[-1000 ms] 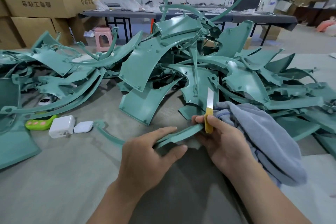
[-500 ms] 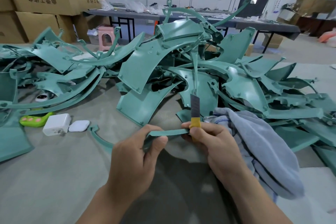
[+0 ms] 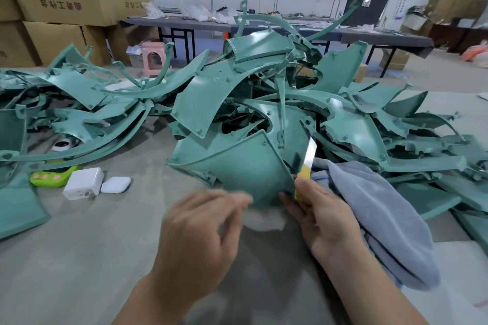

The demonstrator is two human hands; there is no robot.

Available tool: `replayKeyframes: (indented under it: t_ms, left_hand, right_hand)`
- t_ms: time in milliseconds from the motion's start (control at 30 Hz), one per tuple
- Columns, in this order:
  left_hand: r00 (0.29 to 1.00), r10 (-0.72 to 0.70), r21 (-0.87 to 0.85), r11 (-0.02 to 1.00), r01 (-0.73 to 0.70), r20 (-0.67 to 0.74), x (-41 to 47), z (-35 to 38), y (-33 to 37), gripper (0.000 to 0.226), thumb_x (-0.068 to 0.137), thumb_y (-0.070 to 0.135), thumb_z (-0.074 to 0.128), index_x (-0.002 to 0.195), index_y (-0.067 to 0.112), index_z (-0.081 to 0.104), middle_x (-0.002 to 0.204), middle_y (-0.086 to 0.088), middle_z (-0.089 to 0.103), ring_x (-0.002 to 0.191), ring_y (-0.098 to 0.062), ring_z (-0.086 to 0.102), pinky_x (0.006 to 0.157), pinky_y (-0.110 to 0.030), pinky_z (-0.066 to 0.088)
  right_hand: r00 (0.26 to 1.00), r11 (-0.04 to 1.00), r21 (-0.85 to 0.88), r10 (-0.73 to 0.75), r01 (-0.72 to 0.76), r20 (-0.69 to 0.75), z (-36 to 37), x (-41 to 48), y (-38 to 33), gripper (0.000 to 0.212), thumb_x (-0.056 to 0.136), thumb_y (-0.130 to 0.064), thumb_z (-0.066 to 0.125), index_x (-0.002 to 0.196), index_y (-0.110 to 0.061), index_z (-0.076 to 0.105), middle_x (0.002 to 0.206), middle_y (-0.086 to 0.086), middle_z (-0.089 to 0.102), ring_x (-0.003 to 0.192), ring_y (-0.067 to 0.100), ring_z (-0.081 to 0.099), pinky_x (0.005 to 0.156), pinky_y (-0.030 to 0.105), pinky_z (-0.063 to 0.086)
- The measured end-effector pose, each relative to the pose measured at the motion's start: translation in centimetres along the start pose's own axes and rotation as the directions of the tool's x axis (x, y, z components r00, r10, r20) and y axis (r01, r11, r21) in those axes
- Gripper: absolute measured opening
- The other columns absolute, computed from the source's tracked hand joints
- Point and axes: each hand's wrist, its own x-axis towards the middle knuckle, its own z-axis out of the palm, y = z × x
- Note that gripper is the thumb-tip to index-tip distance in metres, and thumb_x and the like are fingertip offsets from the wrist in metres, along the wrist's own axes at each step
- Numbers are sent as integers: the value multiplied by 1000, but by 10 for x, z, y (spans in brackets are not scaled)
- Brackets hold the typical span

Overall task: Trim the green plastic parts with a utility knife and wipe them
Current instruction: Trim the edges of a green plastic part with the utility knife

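Left hand point(image 3: 200, 232) a motion blur, fingers loosely spread, empty; right hand point(image 3: 324, 216) tight around utility knife point(image 3: 307, 163), handle mostly hidden.

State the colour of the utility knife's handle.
Yellow, on the plastic utility knife handle; head view shows it best.

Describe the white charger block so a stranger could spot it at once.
Find the heap of green plastic parts on the grey table, then its near left edge, where three small items lie in a row. The charger is the middle one: a white boxy block between a lime-green gadget and a flatter, rounded white case.
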Motion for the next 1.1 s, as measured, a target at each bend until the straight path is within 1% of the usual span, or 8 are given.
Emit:
replayKeyframes:
  t_ms: [133, 233, 367, 533, 667, 767, 933, 1100]
  left_hand:
    - [912, -320, 118, 947, 298, 258, -5, 8, 10, 18, 84, 37, 68, 100, 41, 76, 87, 22, 76, 80, -6, 68, 74, -23, 51]
    - [904, -404, 61, 915, 399, 138, -2, 10, 13, 25, 83, 39, 69, 107, 40, 75, 73, 18, 73, 67, -10, 67, 66, -29, 55]
    - [933, -361, -33, 932, 360, -19, 3, -2, 20, 38, 82, 57, 59, 117, 41, 62, 67, 21, 62, 63, -3, 61, 58, -21, 49]
    - [956, -293, 110, 949, 294, -30, -1, -6, 25, 43, 88, 74, 47, 75, 34, 51, 52, 16, 48, 47, -2, 50, 47, -19, 34]
    - [970, -122, 163, 974, 158, -212, -2, -3, 24, 42, 87, 48, 67, 55, 23, 53, 47, 11, 49, 43, -12, 49, 46, -23, 34]
    - [959, 115, 159, 984, -75, -259, -3, 0, 25, 40, 86, 29, 73, 52, 19, 55, 50, 6, 53, 47, -19, 50, 52, -30, 41]
    - [956, 270, 87, 961, -262, -110, 2, 1, 25, 14, 89, 17, 73, 75, 16, 69, 76, 5, 66, 72, -17, 63, 71, -29, 53]
    - [995, 98, -4, 995, -98, 18, 0, 3, 11, 17, 81, 7, 67, 88, 22, 72, 99, 15, 71, 94, -5, 67, 80, -19, 52]
  right_hand:
    - [999, 988, 153, 29, -34, 35, 1, -3, 1, 8, 70, -10, 76, 74, -11, 83, 90, 9, 79, 83, 16, 77, 69, 33, 62]
    - [995, 976, 211, 34, -53, 95, 2, -6, 1, 11, 72, -8, 73, 76, -13, 83, 92, 9, 79, 86, 17, 77, 70, 34, 62]
    - [958, 990, 22, 131, -141, 257, 3, -14, 4, 13, 72, -7, 76, 81, 0, 80, 98, 20, 75, 91, 26, 76, 73, 36, 62]
    - [825, 923, -316, 348, -218, 446, 10, -25, 12, 9, 87, -2, 71, 87, 6, 73, 85, 19, 68, 82, 26, 70, 79, 43, 61]
    - [779, 901, -362, 400, -238, 484, 8, -24, 8, 36, 88, -5, 71, 112, 20, 63, 109, 30, 64, 100, 37, 62, 92, 53, 57]
    - [742, 911, -329, 398, -249, 540, 7, -25, 7, 28, 93, -3, 65, 112, 17, 66, 103, 24, 70, 92, 30, 69, 87, 46, 60]
    - [796, 948, -236, 309, -214, 520, 7, -21, 6, 16, 81, -2, 68, 93, 2, 77, 91, 18, 73, 86, 25, 71, 83, 38, 59]
    - [882, 969, -104, 246, -223, 402, 1, -14, 7, 37, 80, -6, 70, 114, 8, 71, 124, 32, 65, 107, 35, 67, 91, 40, 57]
